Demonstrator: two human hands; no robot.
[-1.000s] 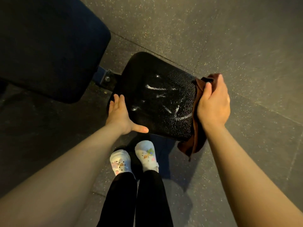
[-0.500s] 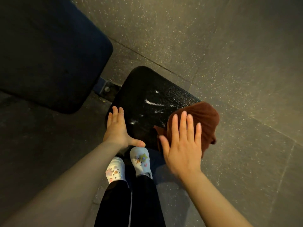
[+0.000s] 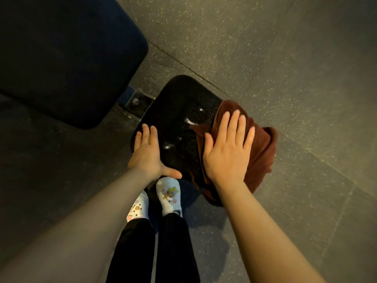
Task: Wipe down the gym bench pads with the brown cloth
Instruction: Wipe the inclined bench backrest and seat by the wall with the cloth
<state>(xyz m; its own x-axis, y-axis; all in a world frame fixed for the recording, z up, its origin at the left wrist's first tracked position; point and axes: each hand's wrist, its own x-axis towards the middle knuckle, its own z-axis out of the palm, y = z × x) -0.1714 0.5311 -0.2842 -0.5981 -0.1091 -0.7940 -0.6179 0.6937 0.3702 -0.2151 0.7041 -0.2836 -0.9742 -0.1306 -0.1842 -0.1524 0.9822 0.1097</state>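
— Brown cloth (image 3: pixel 263 146) lay bunched on the far-side edge of the small black seat pad (image 3: pixel 179 127), didn't it?

— Yes, directly under the right hand (image 3: pixel 226 154). That grip was wide: fingers straight and spread, palm pressing flat on the cloth, nothing pinched. Part of the cloth hung off the pad's edge below the wrist.

— And the other grip?

— The left hand (image 3: pixel 146 154) rested flat on the pad's opposite edge, fingers straight, thumb out along the near edge. Also wide, holding nothing.

— What lay between the two grips?

— Bare pad, with wet streaks (image 3: pixel 191 121) shining just beside the right fingertips.

— Anything else around?

— Beyond the left hand sat the big dark blue back pad (image 3: pixel 67 58), joined by a metal bracket with a bolt (image 3: pixel 135 102). Below both grips stood two pale clogs (image 3: pixel 169 195) with charms, and black trouser legs (image 3: pixel 155 250), on the speckled rubber floor (image 3: pixel 285 58).

— What was hard to make out?

— The back pad was cut off by the frame edge and very dark. The pad's corner under the cloth was hidden.
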